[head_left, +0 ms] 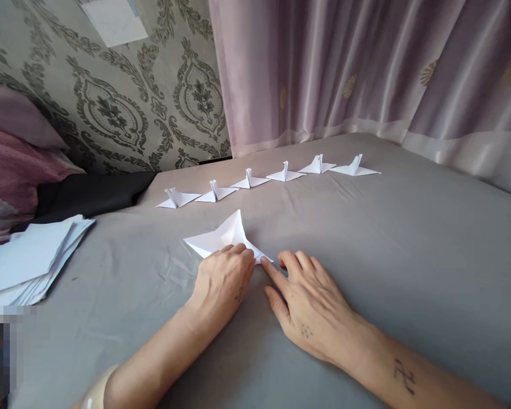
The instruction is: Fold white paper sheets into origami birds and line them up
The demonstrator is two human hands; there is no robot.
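A partly folded sheet of white paper (221, 234) lies on the grey cloth in front of me, with pointed corners to the left, the top and the right. My left hand (227, 272) is closed over its near edge; the fingertips are curled down and partly hidden. The index fingertip of my right hand (309, 298) touches the right corner of the paper, its other fingers spread and bent just above the cloth. Beyond the paper stand several folded white paper figures (285, 173) in a row, each with flat side points and an upright middle.
A stack of white paper sheets (25, 258) lies at the left, by a black cloth (93, 193) and pink fabric (8, 159). Behind the grey cloth (409, 255) are a patterned wall (153, 102) and a mauve curtain (323, 62).
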